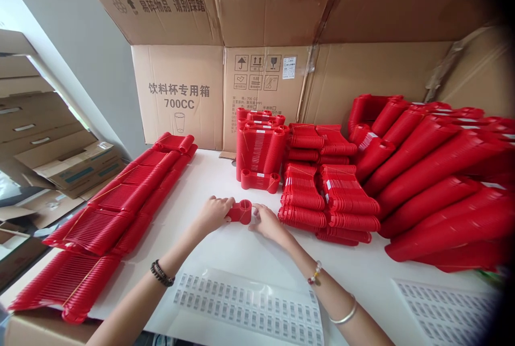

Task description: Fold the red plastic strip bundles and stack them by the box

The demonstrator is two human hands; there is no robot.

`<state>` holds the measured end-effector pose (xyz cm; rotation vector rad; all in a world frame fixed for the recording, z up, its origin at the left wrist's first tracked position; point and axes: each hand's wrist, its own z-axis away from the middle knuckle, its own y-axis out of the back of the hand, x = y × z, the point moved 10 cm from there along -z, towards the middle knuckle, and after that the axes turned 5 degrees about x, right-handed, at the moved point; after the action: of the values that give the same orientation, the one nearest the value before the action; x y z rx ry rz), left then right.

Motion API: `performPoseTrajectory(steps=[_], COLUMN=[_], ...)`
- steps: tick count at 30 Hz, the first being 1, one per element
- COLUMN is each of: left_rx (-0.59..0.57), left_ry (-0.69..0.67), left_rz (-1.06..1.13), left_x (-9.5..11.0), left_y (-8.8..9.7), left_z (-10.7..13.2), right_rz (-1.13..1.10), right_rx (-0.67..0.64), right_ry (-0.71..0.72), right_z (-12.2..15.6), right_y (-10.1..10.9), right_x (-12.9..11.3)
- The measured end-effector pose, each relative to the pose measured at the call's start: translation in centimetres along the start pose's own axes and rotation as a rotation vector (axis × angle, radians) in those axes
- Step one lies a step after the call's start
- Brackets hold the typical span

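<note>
My left hand (218, 213) is closed around the left end of a short stack of red plastic two-ring pieces (242, 212), held just above or on the white table. A round opening shows at the stack's right end, and a thin tan line like a rubber band crosses it. Close against that end is my right hand (265, 221), its fingers bent together in a pinch; what they hold is too small to make out. Behind the hands stands an upright red bundle (260, 147) with small white labels. Label sheets (249, 303) lie between my forearms.
Banded red bundles (330, 196) are piled to the right, beside a larger heap of long red stacks (442, 158). Long red rows (132, 190) run along the left table edge. An opened cardboard box (265, 83) walls off the back. Another label sheet (446, 308) lies front right.
</note>
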<state>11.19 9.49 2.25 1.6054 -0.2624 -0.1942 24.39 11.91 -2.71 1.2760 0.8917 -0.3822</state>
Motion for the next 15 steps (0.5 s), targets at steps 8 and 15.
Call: performPoseTrajectory(steps=[8,15], left_rx=[0.343,0.235], left_ry=[-0.011,0.297], left_rz=[0.216,0.400], left_x=[-2.2,-9.9], left_y=[3.9,-2.0], left_z=[3.2,7.2], right_rz=[0.101,0.080], right_rx=[0.045,0.069], right_ry=[0.031,0.044], right_z=[-0.1,-0.4], right_y=[-0.4,-0.4], right_x=[-1.9,-2.3])
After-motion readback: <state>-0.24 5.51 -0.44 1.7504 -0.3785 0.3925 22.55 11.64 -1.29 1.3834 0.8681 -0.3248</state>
